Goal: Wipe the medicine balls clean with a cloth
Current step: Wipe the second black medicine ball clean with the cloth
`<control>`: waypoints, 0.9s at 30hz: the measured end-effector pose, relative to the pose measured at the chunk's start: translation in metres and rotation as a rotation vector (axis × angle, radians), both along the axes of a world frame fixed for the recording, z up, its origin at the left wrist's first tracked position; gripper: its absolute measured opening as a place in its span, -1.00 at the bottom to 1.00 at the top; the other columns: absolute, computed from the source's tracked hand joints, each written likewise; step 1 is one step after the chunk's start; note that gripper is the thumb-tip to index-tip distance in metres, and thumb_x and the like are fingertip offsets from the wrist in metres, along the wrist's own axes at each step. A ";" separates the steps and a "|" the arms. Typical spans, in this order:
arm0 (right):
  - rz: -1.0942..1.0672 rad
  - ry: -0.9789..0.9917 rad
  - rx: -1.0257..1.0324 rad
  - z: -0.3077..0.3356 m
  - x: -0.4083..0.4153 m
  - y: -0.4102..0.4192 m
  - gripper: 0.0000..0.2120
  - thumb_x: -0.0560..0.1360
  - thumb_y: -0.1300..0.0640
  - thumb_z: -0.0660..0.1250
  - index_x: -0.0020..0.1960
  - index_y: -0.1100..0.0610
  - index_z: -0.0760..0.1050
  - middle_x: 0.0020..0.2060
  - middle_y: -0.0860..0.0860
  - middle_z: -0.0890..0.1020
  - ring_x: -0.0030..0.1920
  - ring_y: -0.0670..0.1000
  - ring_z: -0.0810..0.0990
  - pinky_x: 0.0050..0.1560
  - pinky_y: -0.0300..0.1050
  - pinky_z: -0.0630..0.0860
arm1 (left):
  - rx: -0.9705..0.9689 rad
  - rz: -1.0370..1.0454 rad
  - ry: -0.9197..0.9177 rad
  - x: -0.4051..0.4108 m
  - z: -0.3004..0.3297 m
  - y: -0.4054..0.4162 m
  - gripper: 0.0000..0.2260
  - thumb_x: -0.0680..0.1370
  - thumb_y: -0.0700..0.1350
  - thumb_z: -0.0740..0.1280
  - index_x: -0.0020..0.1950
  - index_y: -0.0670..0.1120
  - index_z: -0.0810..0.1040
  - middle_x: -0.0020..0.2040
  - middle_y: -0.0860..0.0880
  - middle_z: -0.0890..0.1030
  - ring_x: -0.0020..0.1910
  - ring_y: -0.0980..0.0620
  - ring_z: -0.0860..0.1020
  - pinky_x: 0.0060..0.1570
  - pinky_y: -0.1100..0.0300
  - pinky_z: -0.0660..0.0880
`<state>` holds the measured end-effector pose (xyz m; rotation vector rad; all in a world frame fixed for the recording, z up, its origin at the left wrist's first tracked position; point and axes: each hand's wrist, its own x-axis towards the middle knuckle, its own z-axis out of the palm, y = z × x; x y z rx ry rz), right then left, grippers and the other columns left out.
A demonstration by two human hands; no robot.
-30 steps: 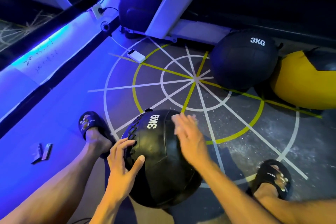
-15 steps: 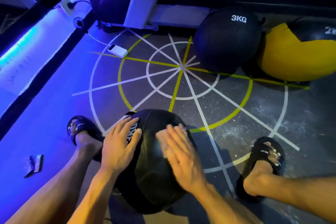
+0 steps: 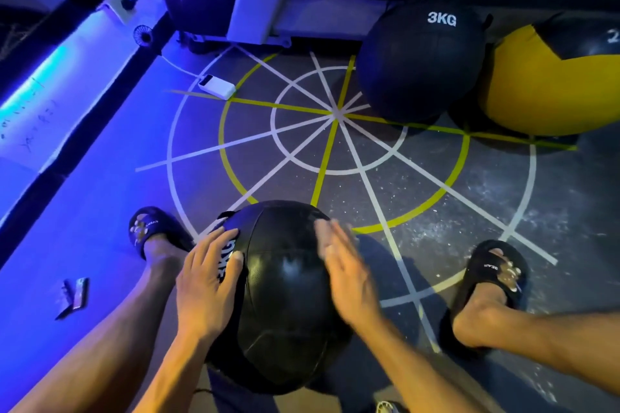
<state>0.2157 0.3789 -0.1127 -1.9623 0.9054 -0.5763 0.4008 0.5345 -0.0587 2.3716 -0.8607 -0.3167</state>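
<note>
The left hand [image 3: 206,282] is pressing flat, fingers spread, on the near medicine ball [image 3: 285,298], while the right hand [image 3: 345,275], blurred, is lying flat against its right side. No cloth is showing clearly under that palm. The ball is likely free to roll on the floor [image 3: 436,211] if the bracing slackens.

Both forearms bare, no sleeves, no watch or bands seen at the wrists. Left hand [image 3: 204,285] and right hand [image 3: 349,282] ungloved, no rings made out; right hand blurred. Lower legs bare. Black open-toe slide sandals on both feet: left slide [image 3: 151,228] carries small white lettering and a pale paw-like print; right slide [image 3: 493,270] has white lettering on its strap.
</note>
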 end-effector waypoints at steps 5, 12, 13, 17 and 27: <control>0.044 0.078 -0.048 0.027 0.022 0.004 -0.60 0.72 0.01 -0.01 0.51 -0.15 0.36 0.51 -0.12 0.40 0.57 -0.01 0.28 0.59 -0.09 0.12 | 0.007 0.003 -0.045 -0.008 0.000 -0.005 -0.57 0.61 0.30 0.08 0.43 0.25 0.45 0.46 0.17 0.46 0.46 0.05 0.36 0.39 -0.21 0.36; 0.322 0.081 -0.197 0.012 0.048 -0.019 -0.55 0.72 -0.02 -0.03 0.57 -0.01 0.32 0.55 -0.01 0.37 0.59 0.00 0.25 0.61 -0.09 0.04 | -0.002 0.012 -0.010 -0.003 0.000 -0.002 -0.59 0.62 0.28 0.11 0.44 0.28 0.42 0.48 0.21 0.43 0.47 0.12 0.32 0.41 -0.19 0.36; 0.225 0.126 -0.016 -0.001 0.039 -0.037 -0.56 0.72 -0.03 0.00 0.53 -0.06 0.40 0.53 -0.03 0.40 0.57 0.01 0.29 0.59 -0.11 0.09 | 0.008 0.018 -0.019 -0.005 0.000 -0.002 -0.59 0.62 0.27 0.12 0.43 0.27 0.44 0.47 0.20 0.44 0.47 0.10 0.33 0.40 -0.19 0.37; 0.022 0.248 0.345 -0.006 0.024 -0.052 -0.67 0.61 -0.12 0.10 0.27 -0.36 0.52 0.41 -0.15 0.53 0.47 -0.05 0.44 0.54 -0.05 0.26 | -0.015 0.039 -0.051 -0.011 0.001 -0.001 -0.59 0.60 0.27 0.11 0.38 0.24 0.50 0.44 0.18 0.48 0.44 0.04 0.38 0.36 -0.14 0.37; 0.447 0.153 -0.121 0.028 0.076 -0.025 -0.39 0.69 -0.19 -0.15 0.57 0.06 0.34 0.58 -0.01 0.31 0.61 -0.02 0.16 0.57 -0.27 -0.19 | -0.009 0.016 -0.042 -0.007 -0.001 -0.007 -0.53 0.60 0.31 0.10 0.41 0.18 0.51 0.45 0.17 0.48 0.45 0.05 0.37 0.36 -0.12 0.34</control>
